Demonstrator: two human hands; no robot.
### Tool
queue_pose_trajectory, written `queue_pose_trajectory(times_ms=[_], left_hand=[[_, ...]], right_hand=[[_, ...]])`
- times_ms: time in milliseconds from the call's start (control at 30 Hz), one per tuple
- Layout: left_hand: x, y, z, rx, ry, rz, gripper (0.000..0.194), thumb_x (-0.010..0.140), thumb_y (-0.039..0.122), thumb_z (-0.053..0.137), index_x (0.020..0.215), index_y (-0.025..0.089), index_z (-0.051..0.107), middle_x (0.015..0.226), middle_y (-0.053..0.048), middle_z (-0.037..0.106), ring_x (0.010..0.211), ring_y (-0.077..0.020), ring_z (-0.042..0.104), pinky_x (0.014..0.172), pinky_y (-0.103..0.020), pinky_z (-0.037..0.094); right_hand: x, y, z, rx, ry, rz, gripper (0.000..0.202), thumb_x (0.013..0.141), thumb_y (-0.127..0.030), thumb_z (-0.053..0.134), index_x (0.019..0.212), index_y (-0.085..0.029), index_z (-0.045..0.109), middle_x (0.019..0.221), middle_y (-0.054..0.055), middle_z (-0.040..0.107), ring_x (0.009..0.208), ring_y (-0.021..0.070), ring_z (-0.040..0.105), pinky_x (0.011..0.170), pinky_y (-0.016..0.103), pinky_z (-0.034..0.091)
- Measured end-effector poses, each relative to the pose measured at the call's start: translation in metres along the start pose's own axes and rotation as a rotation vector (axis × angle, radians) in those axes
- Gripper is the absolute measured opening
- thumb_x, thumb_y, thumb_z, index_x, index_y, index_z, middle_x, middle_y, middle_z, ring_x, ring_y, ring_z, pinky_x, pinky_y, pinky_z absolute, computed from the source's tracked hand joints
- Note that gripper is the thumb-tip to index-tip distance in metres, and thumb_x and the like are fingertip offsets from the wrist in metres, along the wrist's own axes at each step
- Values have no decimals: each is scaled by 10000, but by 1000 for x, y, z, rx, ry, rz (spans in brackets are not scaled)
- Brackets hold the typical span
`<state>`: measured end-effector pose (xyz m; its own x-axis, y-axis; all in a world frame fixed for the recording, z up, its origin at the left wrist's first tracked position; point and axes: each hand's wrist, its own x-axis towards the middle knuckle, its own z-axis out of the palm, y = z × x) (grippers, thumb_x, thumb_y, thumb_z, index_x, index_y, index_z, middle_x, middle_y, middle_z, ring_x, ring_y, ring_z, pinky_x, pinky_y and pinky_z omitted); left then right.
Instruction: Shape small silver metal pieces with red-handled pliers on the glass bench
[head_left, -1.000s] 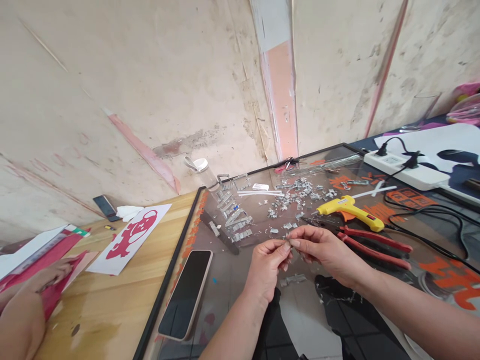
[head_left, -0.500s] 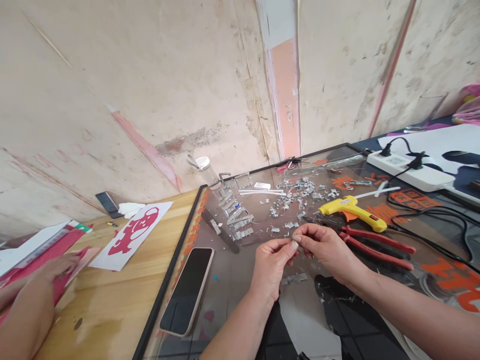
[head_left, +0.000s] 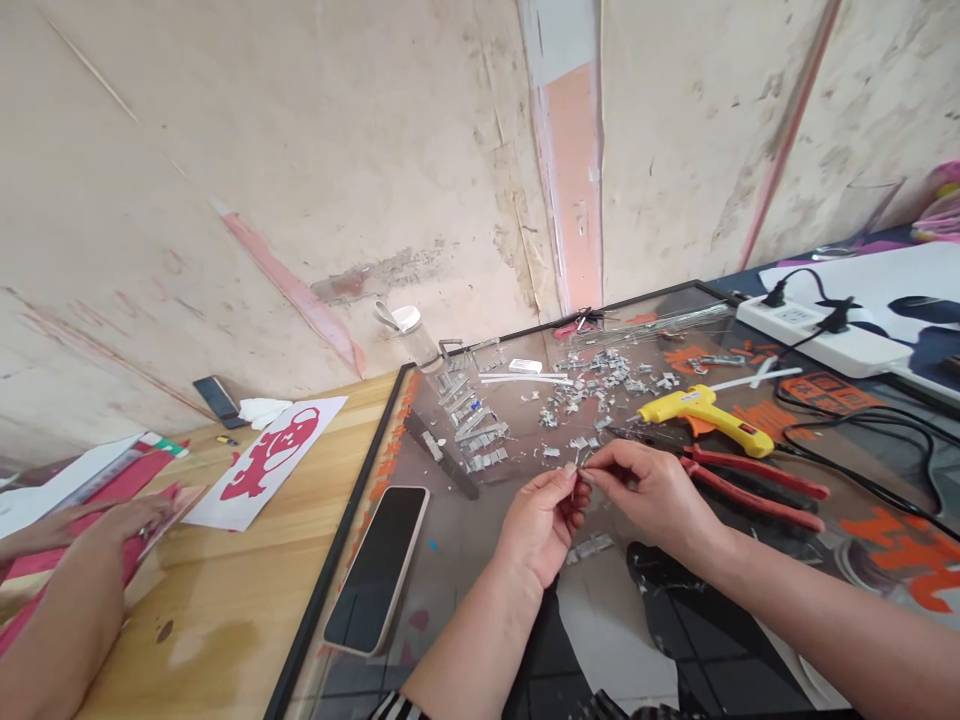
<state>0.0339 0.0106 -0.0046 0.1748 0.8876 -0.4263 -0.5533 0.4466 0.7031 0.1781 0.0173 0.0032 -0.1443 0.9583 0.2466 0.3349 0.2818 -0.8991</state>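
Close together over the glass tabletop (head_left: pixel 465 530), my left hand (head_left: pixel 545 515) and my right hand (head_left: pixel 649 495) both pinch at a tiny thin piece between their fingertips. It is too small to name. Just beyond my fingers lie scattered small grey metal pieces (head_left: pixel 607 370). Red-handled pliers (head_left: pixel 757 490) rest beside my right hand, partly hidden by it. Behind them lies a yellow glue gun (head_left: pixel 709 415). A flat grey metal strip (head_left: pixel 450 465) and several bent metal pieces (head_left: pixel 480 430) are to the left of my hands.
A phone (head_left: pixel 377 570) lies left of my forearm. A white power strip (head_left: pixel 821 335) with black cables stands at right, a lidded clear bottle (head_left: pixel 416 335) at the back. On the wooden table (head_left: pixel 225 610), another person's hands (head_left: pixel 127 530) work on red paper near a paper cut-out picture (head_left: pixel 274 455).
My fingertips have shifted slightly left and my left hand has turned, its lower fingers now curled in view. The other person's hands have moved over the red paper.
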Motion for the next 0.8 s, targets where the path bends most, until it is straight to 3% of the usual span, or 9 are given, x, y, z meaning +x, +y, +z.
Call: queue_pose_trajectory(times_ms=[200, 300, 433, 600, 700, 800], left_hand=[[-7, 8, 1, 34, -66, 26, 206, 540, 238, 813, 621, 111, 673, 554, -1, 544, 541, -57, 452, 456, -171, 275], [-9, 13, 2, 95, -66, 54, 219, 524, 242, 820, 645, 111, 693, 549, 0, 528, 530, -56, 421, 446, -181, 245], [-11, 15, 4, 124, -57, 49, 252, 476, 236, 839, 642, 112, 695, 535, 12, 507, 493, -37, 376, 425, -180, 202], [-11, 18, 4, 110, -108, 45, 240, 505, 230, 827, 652, 113, 677, 533, 19, 508, 427, -11, 340, 381, -158, 163], [-10, 29, -2, 44, -79, 142, 218, 540, 212, 808, 672, 103, 672, 591, -1, 550, 431, 0, 350, 360, -128, 185], [-7, 42, -10, -90, -72, 232, 170, 576, 163, 777, 680, 102, 658, 638, 10, 534, 449, 13, 339, 347, -93, 201]], right_hand=[[0, -2, -5, -189, 32, -183, 162, 816, -321, 498, 744, -226, 608, 700, 20, 625, 628, 147, 536, 610, 281, 438], [0, -3, -5, -100, 14, -85, 161, 795, -355, 531, 746, -224, 610, 696, 12, 625, 621, 142, 537, 601, 270, 449], [1, -5, -5, 199, -51, 114, 239, 719, -443, 608, 761, -208, 620, 716, 20, 645, 660, 155, 573, 616, 267, 474], [2, -9, -5, 329, -88, 142, 294, 685, -477, 634, 772, -197, 606, 742, 24, 640, 703, 155, 570, 670, 272, 474], [3, -9, -8, 276, -98, 123, 287, 707, -460, 615, 825, -199, 597, 771, 20, 628, 708, 146, 555, 658, 263, 464], [2, -7, -14, 29, -235, 31, 172, 724, -373, 599, 772, -208, 602, 729, 2, 601, 641, 129, 521, 594, 249, 435]])
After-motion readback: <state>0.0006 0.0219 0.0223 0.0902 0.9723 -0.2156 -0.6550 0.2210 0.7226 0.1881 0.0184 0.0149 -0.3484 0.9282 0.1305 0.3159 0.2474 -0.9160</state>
